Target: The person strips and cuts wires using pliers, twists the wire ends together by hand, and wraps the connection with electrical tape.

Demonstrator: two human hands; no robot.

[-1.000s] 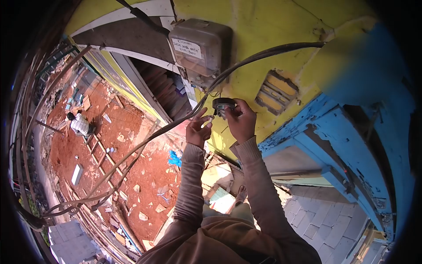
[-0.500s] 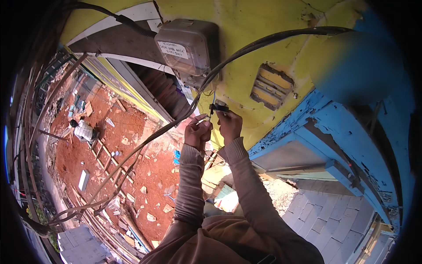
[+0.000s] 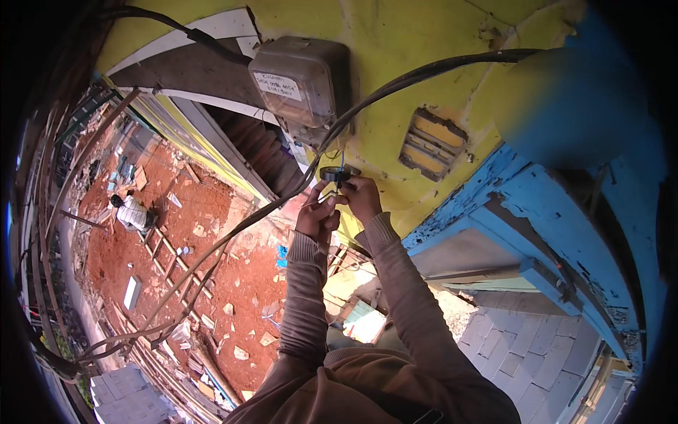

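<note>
Below the electricity meter box (image 3: 300,85), my two hands are close together. My left hand (image 3: 317,215) is closed in a pinch on the end of a thin wire (image 3: 335,192). With bent fingers, my right hand (image 3: 363,201) holds a roll of black electrical tape (image 3: 330,174) up against that wire. A blue wire (image 3: 343,160) comes down from under the box to the tape. How far the tape is wound on the wire is hidden by fingers and too small to tell.
Thick black cables (image 3: 424,68) loop in front of the yellow wall and down to the left. A vent grille (image 3: 433,144) and blue woodwork (image 3: 544,212) are at the right. Far below, a person in a white top (image 3: 133,213) crouches on red soil by a bamboo ladder (image 3: 173,258).
The tape roll has swung from the right of the wire to its left, now lying flatter across it. My right hand has turned and come slightly closer to my left hand.
</note>
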